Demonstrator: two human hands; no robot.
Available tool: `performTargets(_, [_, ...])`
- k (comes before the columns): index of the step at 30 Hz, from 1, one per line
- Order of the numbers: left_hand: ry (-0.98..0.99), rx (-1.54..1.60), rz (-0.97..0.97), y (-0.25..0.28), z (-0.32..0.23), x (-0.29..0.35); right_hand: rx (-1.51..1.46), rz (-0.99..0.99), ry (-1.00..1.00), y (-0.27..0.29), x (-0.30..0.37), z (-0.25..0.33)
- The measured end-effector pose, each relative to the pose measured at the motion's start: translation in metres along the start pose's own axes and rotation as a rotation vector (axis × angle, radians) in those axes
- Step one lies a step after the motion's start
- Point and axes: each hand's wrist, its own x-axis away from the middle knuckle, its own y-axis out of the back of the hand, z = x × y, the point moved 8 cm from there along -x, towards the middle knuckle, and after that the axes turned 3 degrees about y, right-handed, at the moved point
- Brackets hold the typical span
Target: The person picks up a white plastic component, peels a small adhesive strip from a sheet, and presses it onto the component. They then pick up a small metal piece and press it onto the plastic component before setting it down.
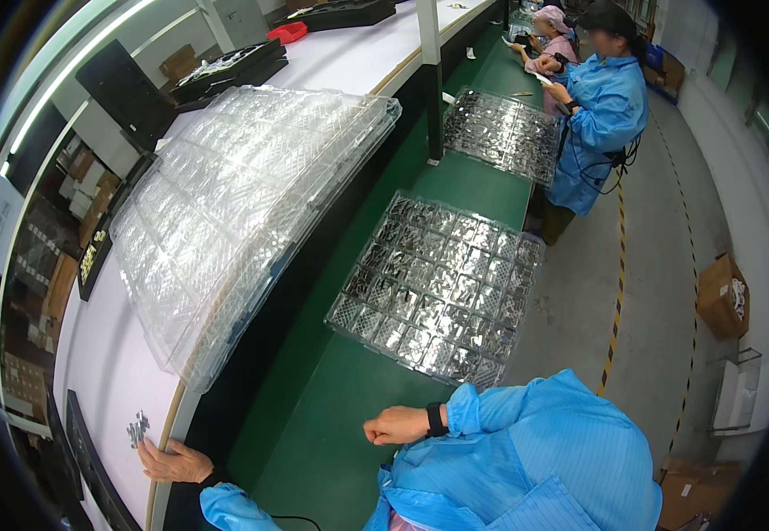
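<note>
L hand (174,462) lay flat on the white upper shelf (110,372) at near left, fingers spread and released, gripping nothing. A small grey metal part (138,428) sat just beyond the fingertips, to the far-left side, close but can't tell if touching; its long axis ran roughly near-to-far. L hand was clearly the nearer one. R hand (395,426) hovered over the green bench (331,442), curled into a loose fist w/ a black wristband; nothing visible in it. Stack of clear empty trays (243,203) on the shelf, further off. On the bench, a clear tray (437,288) w/ grid pockets filled w/ metal parts. Far right, a co-worker in blue (601,115) beside another filled tray (504,133).
</note>
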Motion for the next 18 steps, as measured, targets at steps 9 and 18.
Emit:
performTargets(9, [0.032, 0.009, 0.017, 0.000, -0.001, -0.001, 0.563, 0.156, -0.257, -0.057, -0.009, -0.159])
performTargets(18, [0.046, -0.015, 0.064, -0.003, 0.006, 0.003, 0.595, 0.161, -0.328, -0.061, -0.005, -0.165])
